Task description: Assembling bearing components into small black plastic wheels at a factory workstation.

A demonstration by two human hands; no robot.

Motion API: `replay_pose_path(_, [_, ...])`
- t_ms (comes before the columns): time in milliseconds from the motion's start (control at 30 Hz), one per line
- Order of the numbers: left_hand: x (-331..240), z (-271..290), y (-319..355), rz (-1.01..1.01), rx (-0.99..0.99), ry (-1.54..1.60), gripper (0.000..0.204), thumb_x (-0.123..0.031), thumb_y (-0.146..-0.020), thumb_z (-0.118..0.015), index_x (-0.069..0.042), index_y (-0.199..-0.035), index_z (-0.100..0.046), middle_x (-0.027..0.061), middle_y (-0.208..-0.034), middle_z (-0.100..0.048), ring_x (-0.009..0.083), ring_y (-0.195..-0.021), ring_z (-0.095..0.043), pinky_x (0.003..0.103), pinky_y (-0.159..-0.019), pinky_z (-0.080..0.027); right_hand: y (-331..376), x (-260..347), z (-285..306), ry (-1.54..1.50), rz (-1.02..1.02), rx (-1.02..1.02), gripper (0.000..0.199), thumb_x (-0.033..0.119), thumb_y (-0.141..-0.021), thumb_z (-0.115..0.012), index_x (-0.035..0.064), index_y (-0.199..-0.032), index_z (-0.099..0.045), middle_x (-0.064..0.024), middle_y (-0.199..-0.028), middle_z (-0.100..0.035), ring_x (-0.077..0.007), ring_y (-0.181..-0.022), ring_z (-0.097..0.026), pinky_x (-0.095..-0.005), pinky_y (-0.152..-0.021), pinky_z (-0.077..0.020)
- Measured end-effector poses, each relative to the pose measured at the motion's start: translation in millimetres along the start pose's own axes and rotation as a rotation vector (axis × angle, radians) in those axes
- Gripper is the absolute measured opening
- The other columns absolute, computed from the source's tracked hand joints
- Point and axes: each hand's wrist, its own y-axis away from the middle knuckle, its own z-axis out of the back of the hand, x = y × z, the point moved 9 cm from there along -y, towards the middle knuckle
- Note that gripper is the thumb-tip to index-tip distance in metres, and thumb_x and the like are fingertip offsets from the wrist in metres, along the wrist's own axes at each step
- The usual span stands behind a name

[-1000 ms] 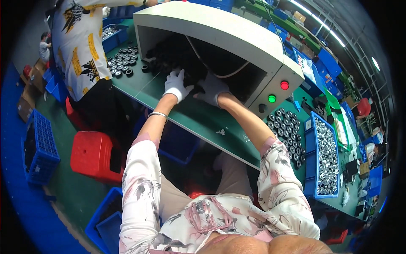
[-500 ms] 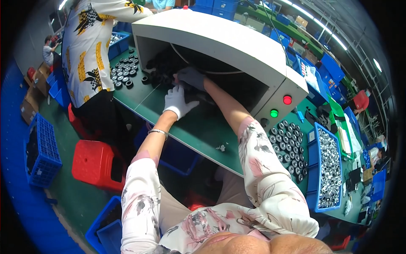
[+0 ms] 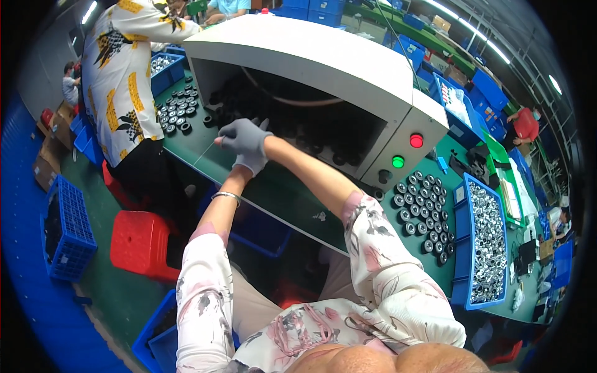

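My right hand, in a grey glove with a bare fingertip, is in front of the white machine housing. Its fingers are curled, and whatever they hold, if anything, is hidden. Just under it, my left hand in a white glove is mostly covered by the right, its fingers out of sight. Both hands are over the green tabletop at the mouth of the housing. Black round parts that look like small wheels lie in the dark opening beyond them.
Black wheels with pale centres stand in rows at right, beside a blue bin of shiny metal parts. More wheels lie at far left near a co-worker. A red stool stands on the floor at left.
My right hand has drawn back out of the housing and crossed leftward over my left hand. The left hand's spread fingers are now hidden behind it. The view has shifted slightly.
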Motion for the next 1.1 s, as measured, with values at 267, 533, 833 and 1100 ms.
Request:
replay_pose_path(267, [11,9,-1,0.156,0.005,0.325,0.09,-0.049,-0.083,-0.069,-0.015,-0.157,-0.03,0.0158,-0.155,-0.036,0.0357,-0.134,-0.042,0.043,-0.109,-0.037,60,25,17,0.319,-0.011,-0.082,0.025,0.027,-0.093,-0.06,0.0028,-0.091,-0.064,-0.0225,-0.086,-0.067,-0.0427,-0.085,-0.066,-0.0502,-0.078,-0.0511])
replay_pose_path(533, [-38,72,-7,0.179,-0.035,0.162,0.088,-0.053,-0.067,-0.083,-0.018,-0.142,-0.054,0.0227,-0.131,-0.054,0.0428,-0.117,-0.052,0.051,-0.096,-0.047,156,-36,69,0.902,-0.341,0.009,0.061,0.046,-0.083,-0.068,0.0137,-0.134,-0.057,-0.0218,-0.138,-0.051,-0.04,-0.118,-0.056,-0.0502,-0.097,-0.0483])
replay_pose_path(833, [-49,96,9,0.078,-0.013,0.229,0.053,-0.048,-0.074,-0.078,-0.014,-0.114,-0.072,0.0184,-0.124,-0.063,0.0434,-0.112,-0.057,0.049,-0.094,-0.051,153,-55,52,0.811,-0.466,0.185,0.07,0.036,-0.093,-0.062,0.0215,-0.155,-0.033,-0.0242,-0.155,-0.034,-0.0421,-0.135,-0.045,-0.0507,-0.107,-0.0437])
replay_pose_path(1100, [-58,88,46,0.307,0.095,0.203,0.055,-0.03,-0.08,-0.075,-0.017,-0.133,-0.062,0.018,-0.126,-0.06,0.0397,-0.114,-0.054,0.043,-0.09,-0.05,142,-59,33,0.737,-0.443,0.27,0.07,0.035,-0.091,-0.063,0.0187,-0.153,-0.036,-0.0276,-0.156,-0.03,-0.0461,-0.134,-0.045,-0.0478,-0.107,-0.0439])
